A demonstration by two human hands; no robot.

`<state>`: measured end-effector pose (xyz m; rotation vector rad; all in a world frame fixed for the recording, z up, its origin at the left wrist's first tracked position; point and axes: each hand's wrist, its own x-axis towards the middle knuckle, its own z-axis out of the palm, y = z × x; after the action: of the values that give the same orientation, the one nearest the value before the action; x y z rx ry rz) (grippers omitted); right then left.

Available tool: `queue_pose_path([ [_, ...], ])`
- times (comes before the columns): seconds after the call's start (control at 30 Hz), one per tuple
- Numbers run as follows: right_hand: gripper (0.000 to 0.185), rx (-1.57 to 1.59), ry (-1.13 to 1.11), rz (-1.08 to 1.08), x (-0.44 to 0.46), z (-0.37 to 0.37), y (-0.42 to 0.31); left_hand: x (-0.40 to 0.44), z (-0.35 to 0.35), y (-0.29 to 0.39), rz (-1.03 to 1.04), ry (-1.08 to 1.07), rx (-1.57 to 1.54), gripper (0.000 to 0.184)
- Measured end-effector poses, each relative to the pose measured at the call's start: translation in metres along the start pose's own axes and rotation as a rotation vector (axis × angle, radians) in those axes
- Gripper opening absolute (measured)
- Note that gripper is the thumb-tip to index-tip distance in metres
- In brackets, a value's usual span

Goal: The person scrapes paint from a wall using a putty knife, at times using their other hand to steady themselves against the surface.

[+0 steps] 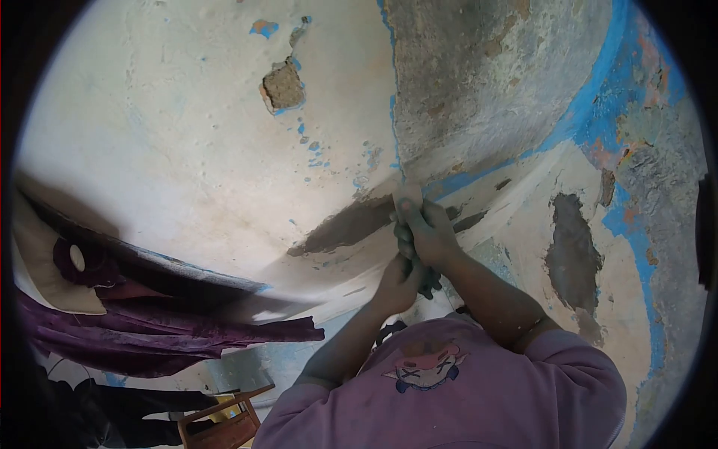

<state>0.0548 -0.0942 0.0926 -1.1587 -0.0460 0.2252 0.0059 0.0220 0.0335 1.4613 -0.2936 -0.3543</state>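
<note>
My right hand [431, 238] is closed around a scraper, its thumb lying along the pale flat blade [408, 191]. The blade's tip is at the wall, by the lower end of a blue-edged line of peeled paint [393, 112]. Just below, my left hand [400, 286] is closed and close against the right; what lies inside its fingers is hidden. Behind the hands, the wall [187, 135] has pale paint on the left and a bare grey plaster area [479, 90] on the right. A dark grey patch [348, 224] lies left of the blade.
A broken hole [283, 86] shows crumbly fill at upper left. Another grey patch [574, 254] and blue paint [598, 112] are on the right. Purple cloth [149, 337] hangs at lower left, above dark cloth [112, 411] and a wooden chair [224, 423].
</note>
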Motion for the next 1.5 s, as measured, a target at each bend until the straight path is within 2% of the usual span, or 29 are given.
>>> queue_pose_path([
  [0.07,0.045,-0.005,0.057,0.100,-0.001,-0.004,0.010,-0.003,0.006,-0.008,-0.068,0.061,0.008,0.036],
  [0.17,0.043,0.010,-0.017,-0.026,0.004,0.003,-0.006,0.003,-0.002,0.008,-0.063,0.013,-0.073,0.034],
  [0.23,0.042,-0.009,-0.007,-0.008,0.003,0.004,-0.015,0.007,-0.004,0.020,-0.020,-0.016,-0.069,0.032],
  [0.37,0.043,-0.028,0.055,0.075,-0.004,-0.003,-0.008,0.001,0.005,-0.004,-0.024,-0.007,-0.090,0.031],
  [0.57,0.042,-0.021,0.050,0.017,0.002,0.009,-0.024,0.006,0.004,0.006,-0.034,-0.001,-0.097,0.036],
  [0.63,0.042,-0.045,0.063,0.008,0.000,0.004,-0.019,0.009,0.006,0.011,-0.019,-0.026,-0.169,0.030],
  [0.7,0.041,-0.084,0.072,-0.011,0.000,-0.001,-0.009,0.005,0.007,-0.010,-0.026,-0.038,-0.171,0.030],
  [0.77,0.038,-0.120,0.168,0.102,-0.004,-0.003,0.007,0.000,0.006,-0.017,-0.025,-0.058,-0.164,0.030],
  [0.83,0.038,-0.097,0.169,0.086,-0.003,0.002,0.003,-0.004,0.002,-0.014,-0.133,-0.052,-0.121,0.035],
  [0.93,0.039,-0.057,0.162,0.108,-0.005,0.004,0.003,0.000,-0.004,-0.015,-0.095,-0.129,-0.139,0.039],
  [1.0,0.040,-0.063,0.158,0.130,-0.007,0.000,0.003,-0.002,-0.001,-0.016,-0.086,-0.108,-0.159,0.039],
  [1.07,0.039,-0.011,0.155,0.052,-0.005,-0.001,0.004,-0.004,0.001,-0.015,-0.065,-0.090,-0.171,0.039],
  [1.13,0.039,-0.044,0.150,0.079,-0.004,0.002,0.002,-0.007,0.001,-0.012,-0.110,-0.077,-0.168,0.030],
  [1.27,0.039,-0.052,0.128,0.109,-0.004,0.002,0.001,-0.007,0.000,-0.006,-0.111,-0.087,-0.182,0.031],
  [1.4,0.038,-0.053,0.090,0.031,-0.002,-0.004,-0.005,-0.002,0.001,-0.006,-0.066,-0.085,-0.149,0.029],
  [1.47,0.035,-0.239,0.078,-0.145,-0.001,-0.006,0.002,0.001,-0.001,-0.010,-0.022,-0.078,-0.138,0.028],
  [1.5,0.035,-0.294,0.046,-0.128,-0.004,-0.010,0.005,0.001,-0.002,-0.014,-0.023,-0.045,-0.154,0.028],
])
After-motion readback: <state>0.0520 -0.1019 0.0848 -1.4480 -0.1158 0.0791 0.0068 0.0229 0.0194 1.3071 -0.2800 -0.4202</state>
